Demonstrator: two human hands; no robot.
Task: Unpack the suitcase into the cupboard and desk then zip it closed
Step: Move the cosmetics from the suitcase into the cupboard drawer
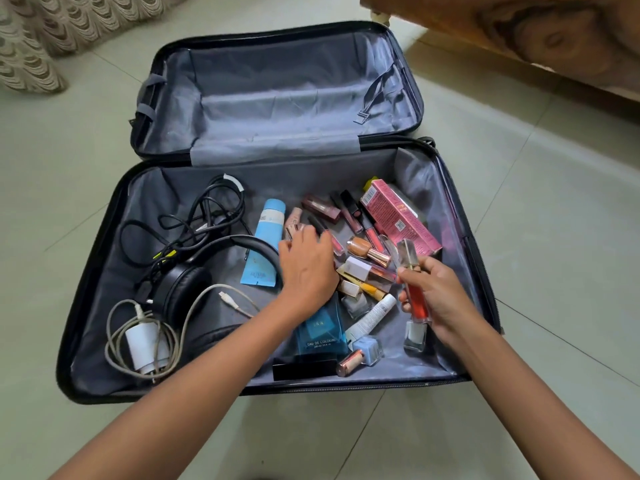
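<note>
A black suitcase [93, 271] lies open on the tiled floor, its far half bare grey lining. The near half holds several cosmetics: a pink box [398, 216], a light blue tube [265, 251], a blue cologne bottle [320, 332], nail polishes and lip glosses. Black headphones [183, 285], black cables [207, 209] and a white charger [145, 344] lie on its left side. My left hand [306, 265] reaches into the cosmetics pile, fingers curled over small items there. My right hand [433, 292] holds a red lip gloss tube [415, 299] and a clear bottle above the suitcase's right side.
A wooden furniture piece [519, 32] stands at the top right, close to the suitcase's far corner. A patterned curtain [31, 39] hangs at the top left. Pale floor tiles surround the suitcase.
</note>
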